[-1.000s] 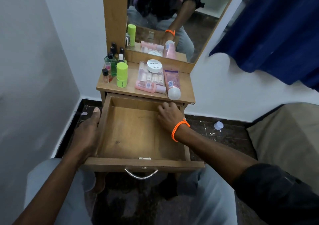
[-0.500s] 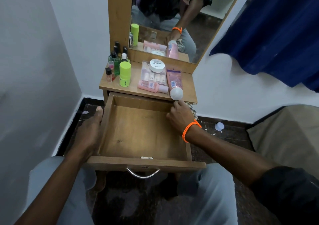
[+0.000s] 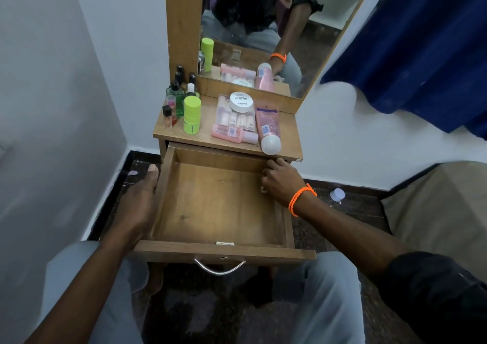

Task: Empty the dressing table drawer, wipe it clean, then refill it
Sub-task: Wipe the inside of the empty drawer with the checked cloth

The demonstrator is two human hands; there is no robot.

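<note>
The wooden drawer (image 3: 216,201) is pulled out over my knees and holds nothing. My left hand (image 3: 137,209) lies flat against the outside of its left wall, thumb straight along the edge. At the back right corner, my right hand (image 3: 279,183), with an orange wristband, is curled over the right wall. A pale scrap of cloth (image 3: 262,189) shows under its palm; the rest is hidden. Toiletries stand on the table top (image 3: 205,138): a green tube (image 3: 191,115), a white jar (image 3: 240,102) on a clear pack, a pink tube (image 3: 267,130), a pink bottle (image 3: 232,132) and several small bottles (image 3: 175,98).
A mirror (image 3: 263,27) rises behind the table top. The white wall is close on the left. A blue curtain (image 3: 421,40) hangs at the upper right, above a beige cushion (image 3: 434,206). A small white cap (image 3: 337,194) lies on the dark floor. The drawer's metal handle (image 3: 220,267) faces me.
My right hand has moved from the drawer's back middle to its back right corner and up over the right wall. My left hand has stayed on the left wall.
</note>
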